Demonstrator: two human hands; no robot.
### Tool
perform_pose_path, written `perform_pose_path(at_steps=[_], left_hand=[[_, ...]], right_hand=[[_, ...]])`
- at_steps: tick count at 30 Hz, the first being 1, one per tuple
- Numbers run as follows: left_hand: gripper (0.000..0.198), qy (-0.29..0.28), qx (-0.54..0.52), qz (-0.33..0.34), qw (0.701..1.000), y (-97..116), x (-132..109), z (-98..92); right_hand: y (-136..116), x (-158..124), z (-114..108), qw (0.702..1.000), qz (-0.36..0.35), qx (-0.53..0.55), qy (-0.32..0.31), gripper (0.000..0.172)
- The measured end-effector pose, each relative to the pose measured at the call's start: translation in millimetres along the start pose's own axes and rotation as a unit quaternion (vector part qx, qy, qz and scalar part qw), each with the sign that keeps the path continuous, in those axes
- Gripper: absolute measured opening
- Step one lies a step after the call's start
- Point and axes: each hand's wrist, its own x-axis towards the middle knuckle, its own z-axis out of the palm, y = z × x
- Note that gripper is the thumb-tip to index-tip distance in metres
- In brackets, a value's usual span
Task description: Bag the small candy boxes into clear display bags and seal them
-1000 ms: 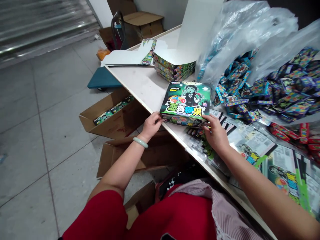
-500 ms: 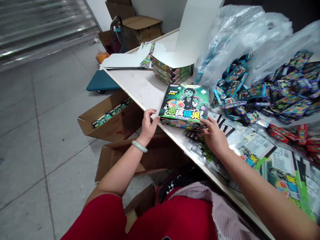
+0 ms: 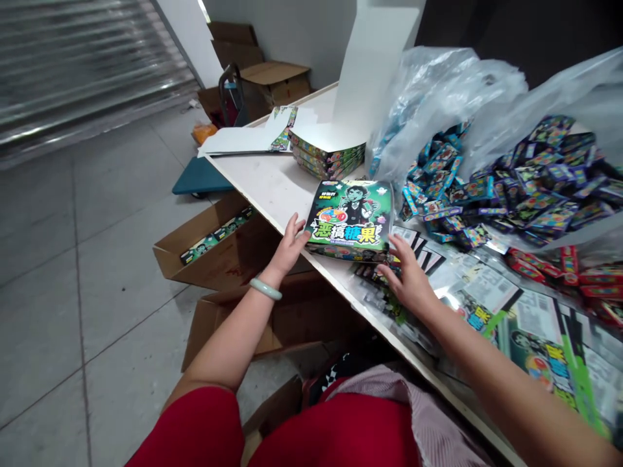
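Note:
A closed candy box (image 3: pixel 348 217) with a green and black cartoon lid lies on the table near its front edge. At its left front corner is my left hand (image 3: pixel 288 248), fingers stretched and apart, the thumb at or touching the box side. My right hand (image 3: pixel 409 275) is beside the right front corner with fingers spread, not wrapped round the box; whether its fingertips touch cannot be made out. Printed plastic pouches (image 3: pixel 487 305) lie under and around my right forearm. Behind the box stands a stack of open-lidded candy boxes (image 3: pixel 327 159).
Clear plastic bags (image 3: pixel 438 78) spill blue and purple candy packets (image 3: pixel 540 181); red packets (image 3: pixel 538 264) lie at right. Flattened white card (image 3: pixel 243 139) rests at the table's far corner. Below the left edge are a carton (image 3: pixel 214 272) containing candy boxes, another open carton (image 3: pixel 204 331) and a blue trolley (image 3: pixel 204 174).
Both hands have loosened, their fingers spreading at the box's front corners. The box stays on the table in about the same spot. The camera view has shifted slightly.

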Motion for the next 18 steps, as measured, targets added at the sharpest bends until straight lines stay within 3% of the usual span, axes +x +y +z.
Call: perform_pose_path(at_steps=[3,5,7,12,16,18], left_hand=[[0.074,0.014,0.022,-0.015,1.000,4,-4,2.8],[0.071,0.033,0.035,-0.017,0.999,11,-7,8.3],[0.070,0.052,0.041,-0.010,0.998,27,-8,11.0],[0.085,0.057,0.122,0.061,0.989,96,-7,-9.2],[0.089,-0.049,0.249,0.142,0.957,140,-1,-31.1],[0.087,-0.062,0.319,0.166,0.931,150,5,-35.5]], right_hand=[[-3,10,8,0.981,0.100,0.163,0.010,0.083],[-9,18,12,0.966,0.140,0.217,0.008,0.083],[-20,26,7,0.969,0.148,0.195,0.021,0.077],[-50,50,-47,0.991,0.100,0.059,0.072,0.058],[-61,77,-88,0.994,0.101,0.040,0.023,0.051],[-63,87,-96,0.990,0.134,0.044,-0.001,0.050]])
